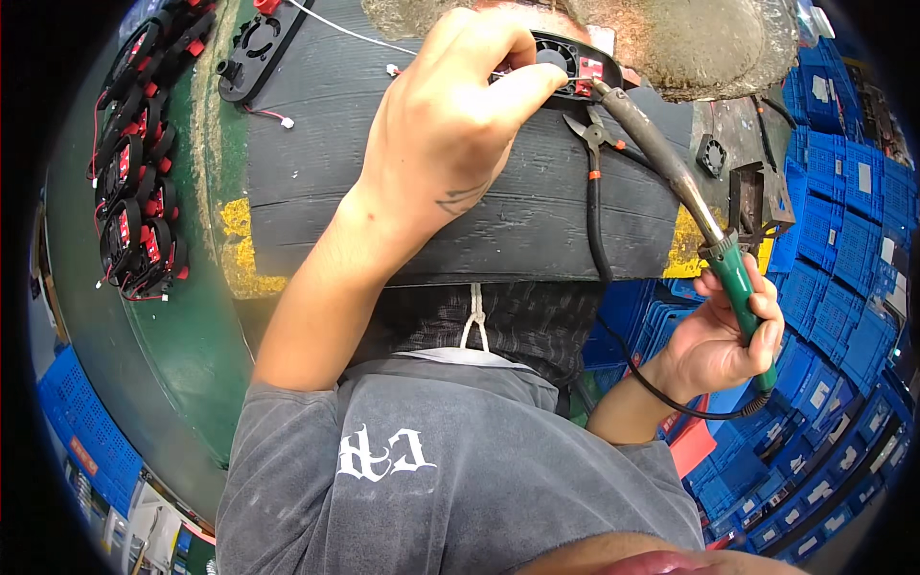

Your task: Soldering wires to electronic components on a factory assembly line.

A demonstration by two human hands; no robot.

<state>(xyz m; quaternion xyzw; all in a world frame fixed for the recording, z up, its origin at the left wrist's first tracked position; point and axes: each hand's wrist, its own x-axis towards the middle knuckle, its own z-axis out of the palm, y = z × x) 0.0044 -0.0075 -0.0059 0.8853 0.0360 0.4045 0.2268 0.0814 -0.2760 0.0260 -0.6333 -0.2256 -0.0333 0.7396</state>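
My right hand (733, 326) grips the green handle of a soldering iron (661, 149). The iron slants up and to the left, its tip at a small red circuit board (588, 73). That board sits in a black housing beside a small black cooling fan (554, 59). Over the housing's left part, my left hand (455, 105) is closed in a pinch, fingertips close to the board. A thin wire seems to run from them to the board; the fingers partly cover it. Just below the housing lie cutting pliers (595, 139), jaws apart, with dark handles.
Several black fan housings (125, 230) with red boards line the left side. Another housing (259, 48) lies at the upper left. At right are a loose fan (711, 154), a metal stand (760, 203) and blue crates (829, 201). A stained slab (719, 43) covers the far edge.
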